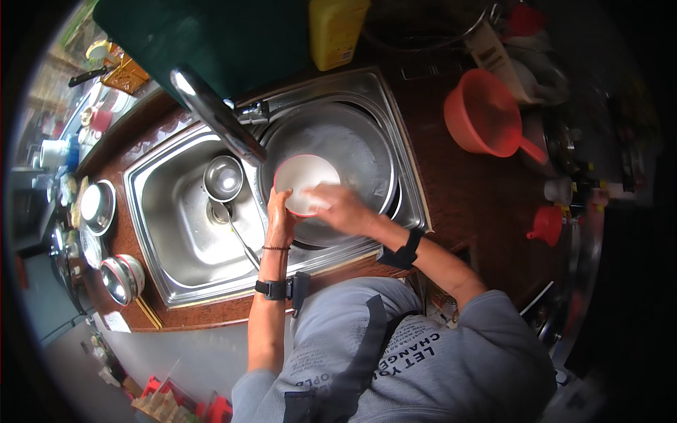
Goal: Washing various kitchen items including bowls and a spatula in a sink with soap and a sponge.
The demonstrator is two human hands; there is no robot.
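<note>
My left hand [281,214] grips the near left rim of a white bowl [304,172] with a red edge. The bowl is tilted, its inside facing up toward me. Blurred by motion, my right hand [344,209] has its fingers at the inside of the bowl; whether they hold anything I cannot tell. Below both hands, a wide metal basin [349,140] sits in the right bowl of a stainless steel sink [389,106]. The chrome faucet [222,121] arches over the divider, its spout end just beyond the white bowl.
In the left sink compartment [174,222] lies a metal ladle [223,178] and a spoon [225,212]. Stacked bowls [119,280], chopsticks [149,313] and a metal bowl [99,208] stand on the left counter. A red plastic dipper [484,116] is at right; a yellow jug [338,34] stands behind.
</note>
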